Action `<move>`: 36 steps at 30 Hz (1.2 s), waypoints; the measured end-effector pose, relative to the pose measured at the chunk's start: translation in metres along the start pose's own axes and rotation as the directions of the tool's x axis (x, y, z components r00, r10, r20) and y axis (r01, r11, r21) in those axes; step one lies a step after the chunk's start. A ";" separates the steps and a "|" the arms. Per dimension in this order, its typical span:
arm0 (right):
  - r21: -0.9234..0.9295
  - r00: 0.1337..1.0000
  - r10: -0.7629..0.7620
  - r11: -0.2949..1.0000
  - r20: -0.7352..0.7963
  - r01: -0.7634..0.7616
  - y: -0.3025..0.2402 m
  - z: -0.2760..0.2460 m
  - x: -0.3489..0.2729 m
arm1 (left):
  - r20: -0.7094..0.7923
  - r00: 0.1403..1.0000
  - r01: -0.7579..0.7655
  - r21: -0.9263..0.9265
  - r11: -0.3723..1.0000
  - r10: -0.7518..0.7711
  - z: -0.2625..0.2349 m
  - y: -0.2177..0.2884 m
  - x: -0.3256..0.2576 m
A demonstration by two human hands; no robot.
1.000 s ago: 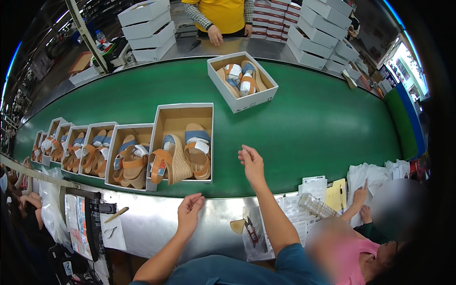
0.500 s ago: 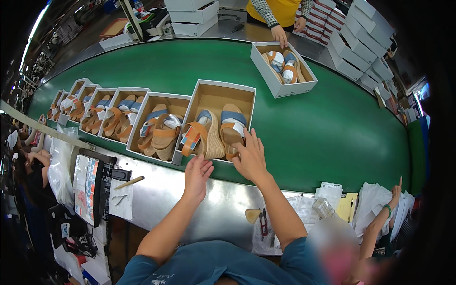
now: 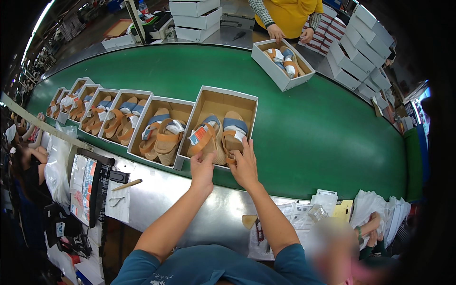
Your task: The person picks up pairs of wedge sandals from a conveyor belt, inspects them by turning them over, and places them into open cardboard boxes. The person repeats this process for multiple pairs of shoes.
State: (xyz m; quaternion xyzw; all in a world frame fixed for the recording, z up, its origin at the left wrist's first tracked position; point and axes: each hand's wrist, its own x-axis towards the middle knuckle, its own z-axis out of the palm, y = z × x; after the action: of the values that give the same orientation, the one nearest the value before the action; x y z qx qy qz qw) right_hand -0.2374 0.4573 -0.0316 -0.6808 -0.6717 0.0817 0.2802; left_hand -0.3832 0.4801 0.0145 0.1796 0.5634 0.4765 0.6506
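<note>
In front of me an open shoebox (image 3: 251, 102) with a white rim and brown inside holds a pair of wedge sandals. The left sandal (image 3: 212, 137), with a tan ankle strap and an orange-and-white tag, has its heel end gripped by my left hand (image 3: 202, 172). My right hand (image 3: 245, 166) is closed around the heel and tan strap of the right sandal (image 3: 234, 124), which has a blue band and white wrapping. My fingers partly hide both heels.
To the left, several open boxes of sandals (image 3: 161, 135) line the green conveyor belt (image 3: 304, 137). Across it, a person in yellow touches another sandal box (image 3: 285, 78). White boxes (image 3: 197, 19) are stacked behind. Pliers (image 3: 116, 201) and a tan pen-like tool (image 3: 127, 185) lie on the metal ledge.
My left hand has moved up onto the left sandal, which now lies flatter in the box. My right hand has closed on the right sandal's heel. The far person's box has shifted slightly.
</note>
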 end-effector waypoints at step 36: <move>0.767 0.762 0.431 0.211 0.483 -0.605 -0.092 -0.036 -0.234 | -0.287 0.569 -0.107 0.903 0.416 0.771 -0.401 -0.057 -0.041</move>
State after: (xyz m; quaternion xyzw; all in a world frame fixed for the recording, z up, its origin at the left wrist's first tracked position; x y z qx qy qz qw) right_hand -0.3198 0.2168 -0.0187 -0.5963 -0.2713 0.5697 0.4962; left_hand -0.7182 0.2977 -0.1267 0.4233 0.8295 0.3576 0.0693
